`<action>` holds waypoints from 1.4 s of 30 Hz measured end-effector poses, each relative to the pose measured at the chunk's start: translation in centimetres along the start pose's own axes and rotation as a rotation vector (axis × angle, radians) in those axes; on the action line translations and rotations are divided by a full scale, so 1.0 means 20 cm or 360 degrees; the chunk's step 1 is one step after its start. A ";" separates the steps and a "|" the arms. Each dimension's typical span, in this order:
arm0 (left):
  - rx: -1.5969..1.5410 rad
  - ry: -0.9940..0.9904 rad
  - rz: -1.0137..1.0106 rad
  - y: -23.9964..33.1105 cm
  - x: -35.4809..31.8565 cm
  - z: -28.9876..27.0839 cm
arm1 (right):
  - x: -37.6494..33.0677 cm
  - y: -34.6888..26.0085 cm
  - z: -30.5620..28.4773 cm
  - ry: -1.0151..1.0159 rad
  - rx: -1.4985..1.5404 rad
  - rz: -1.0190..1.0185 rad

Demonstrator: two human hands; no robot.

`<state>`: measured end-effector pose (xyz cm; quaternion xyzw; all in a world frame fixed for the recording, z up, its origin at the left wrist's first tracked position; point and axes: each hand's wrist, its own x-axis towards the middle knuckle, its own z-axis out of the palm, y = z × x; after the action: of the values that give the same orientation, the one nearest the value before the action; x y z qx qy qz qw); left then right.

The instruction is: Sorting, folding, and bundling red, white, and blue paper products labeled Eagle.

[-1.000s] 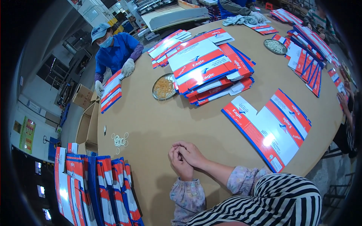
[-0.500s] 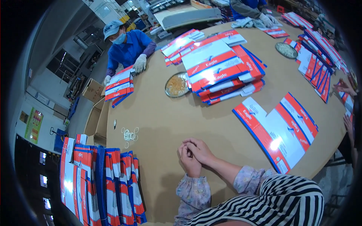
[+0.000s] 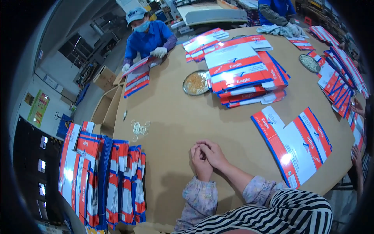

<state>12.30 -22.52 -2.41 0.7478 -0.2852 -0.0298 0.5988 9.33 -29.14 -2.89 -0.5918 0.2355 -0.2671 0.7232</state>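
My left hand [image 3: 200, 165] and my right hand [image 3: 215, 155] are folded together on the brown tabletop [image 3: 167, 152]. Both have curled fingers, the right lying over the left, and no object shows between them. To their right lies a flat, unfolded carton blank [image 3: 298, 152] in red, white and blue, with more edges showing beneath it. A loose group of pale rubber bands [image 3: 139, 128] is on the table to the left of my hands. Farther left, bundled flat cartons [image 3: 117, 175] stand on edge in a thick row.
A large pile of flat cartons [image 3: 237, 74] rises mid-table beside a round metal dish [image 3: 196, 82] of tan bands. Another dish [image 3: 309, 63] stands far right near fanned cartons [image 3: 335, 84]. A gloved co-worker [image 3: 150, 41] handles cartons across the table. Open cardboard boxes [image 3: 107, 107] stand off the left edge.
The view has shifted, so the table's contents sit elsewhere in the picture. The co-worker across has lifted a carton from the small pile. My hands stay folded.
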 end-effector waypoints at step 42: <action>0.0076 0.0043 0.0068 -0.01 0.01 0.01 | 0.01 0.00 0.00 -0.0049 -0.0071 -0.0045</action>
<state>12.42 -22.67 -2.55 0.7559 -0.2936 -0.0001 0.5852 9.53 -29.31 -2.94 -0.6151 0.2218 -0.2629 0.7095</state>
